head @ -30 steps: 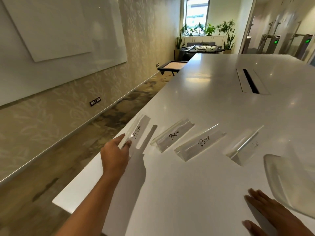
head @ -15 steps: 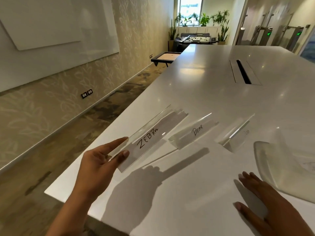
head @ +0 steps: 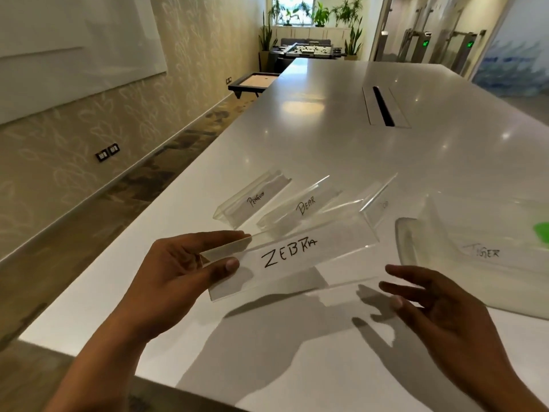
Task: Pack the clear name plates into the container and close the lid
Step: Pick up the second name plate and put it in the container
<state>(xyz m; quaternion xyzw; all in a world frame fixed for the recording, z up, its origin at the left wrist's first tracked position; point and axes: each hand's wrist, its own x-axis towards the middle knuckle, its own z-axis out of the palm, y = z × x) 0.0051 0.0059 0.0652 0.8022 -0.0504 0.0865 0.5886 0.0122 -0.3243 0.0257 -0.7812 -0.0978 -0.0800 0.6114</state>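
My left hand (head: 181, 266) pinches the left end of a clear name plate marked ZEBRA (head: 294, 254) and holds it above the white table (head: 326, 138). Just short of the plate's right end hovers my right hand (head: 439, 310), fingers spread and holding nothing. Behind the held plate three clear plates lie on the table: PENGUIN (head: 252, 200), BEAR (head: 300, 209) and one with faint lettering (head: 380, 200). At the right stands the clear container (head: 416, 248) with a TIGER plate (head: 484, 252) inside it.
A cable slot (head: 383, 105) is set into the table farther back. The table's left edge drops to a carpeted aisle along a wall with a whiteboard (head: 74, 40). Something green (head: 542, 233) shows at the container's right edge.
My left hand has carried the ZEBRA plate off the table's left side, up and rightward toward me. My right hand has lifted off the table and come toward the plate's right end.
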